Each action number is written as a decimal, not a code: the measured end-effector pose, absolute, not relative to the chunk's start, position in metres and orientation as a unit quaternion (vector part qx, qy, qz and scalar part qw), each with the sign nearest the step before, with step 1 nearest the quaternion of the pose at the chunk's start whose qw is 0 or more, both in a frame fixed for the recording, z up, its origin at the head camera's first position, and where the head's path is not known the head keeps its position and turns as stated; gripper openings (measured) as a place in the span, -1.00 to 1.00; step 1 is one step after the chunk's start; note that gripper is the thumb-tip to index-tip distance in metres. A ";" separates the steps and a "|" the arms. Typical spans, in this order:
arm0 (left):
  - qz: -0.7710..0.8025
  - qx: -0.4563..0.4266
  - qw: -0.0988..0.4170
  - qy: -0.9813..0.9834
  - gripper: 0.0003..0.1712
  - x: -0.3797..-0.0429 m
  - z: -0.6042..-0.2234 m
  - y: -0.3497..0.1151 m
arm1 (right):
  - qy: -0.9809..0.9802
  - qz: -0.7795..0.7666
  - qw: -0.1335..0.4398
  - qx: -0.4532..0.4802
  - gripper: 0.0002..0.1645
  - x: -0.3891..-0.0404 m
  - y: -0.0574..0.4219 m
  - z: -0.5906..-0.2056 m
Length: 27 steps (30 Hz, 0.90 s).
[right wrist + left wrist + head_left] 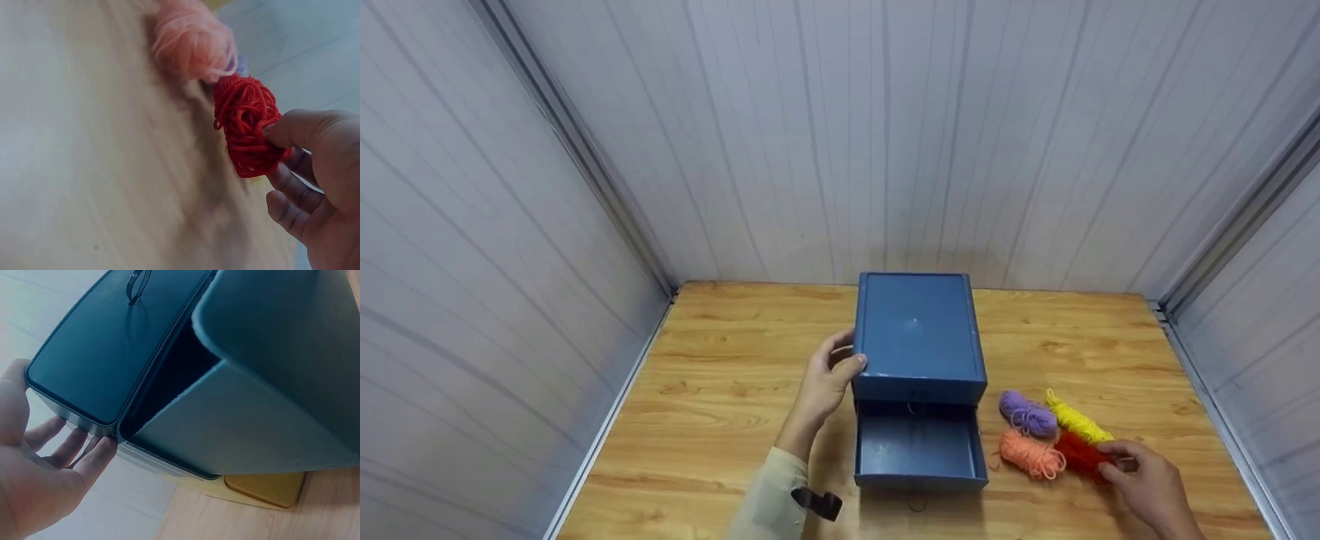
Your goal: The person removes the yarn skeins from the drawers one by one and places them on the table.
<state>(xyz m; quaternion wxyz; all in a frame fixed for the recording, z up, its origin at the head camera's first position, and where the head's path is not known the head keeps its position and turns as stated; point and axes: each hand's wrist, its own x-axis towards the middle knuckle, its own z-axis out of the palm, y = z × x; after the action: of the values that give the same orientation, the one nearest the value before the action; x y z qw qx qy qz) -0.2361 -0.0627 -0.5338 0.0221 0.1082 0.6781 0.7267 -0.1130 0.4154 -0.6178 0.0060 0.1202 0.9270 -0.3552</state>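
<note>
My left hand (826,379) holds the upper left side of a blue drawer unit (919,322), with its thumb at the top edge and fingers along the side. The lower drawer (919,450) is pulled out, and its visible inside is bare; the upper drawer (101,349) is closed and has a loop pull (136,287). To the right of the unit, my right hand (1147,480) pinches a red yarn skein (250,126) between thumb and fingers. Beside it lie an orange-pink yarn skein (1030,454), a purple yarn skein (1027,414) and a yellow yarn skein (1076,420).
The wood-patterned tabletop (720,390) is bounded by a pale back wall (840,150) and side walls. The extended drawer juts toward the near edge, between both hands. In the left wrist view, a yellow surface (264,488) shows under the unit.
</note>
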 end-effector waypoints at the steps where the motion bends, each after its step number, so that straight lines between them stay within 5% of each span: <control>1: 0.725 0.109 0.023 0.679 -0.37 -0.236 -0.534 -0.063 | 0.927 -0.355 0.008 0.120 -0.64 -0.112 0.416 -0.620; 27: 0.725 0.102 0.018 0.681 -0.38 -0.236 -0.533 -0.063 | 0.938 -0.332 -0.015 0.099 -0.66 -0.093 0.415 -0.620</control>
<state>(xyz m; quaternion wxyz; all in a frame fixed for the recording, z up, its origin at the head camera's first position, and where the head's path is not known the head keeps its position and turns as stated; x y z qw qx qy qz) -0.2357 -0.0630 -0.5329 0.0182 0.1018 0.6807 0.7252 -0.0927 0.4150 -0.6199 -0.0154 0.0989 0.9380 -0.3317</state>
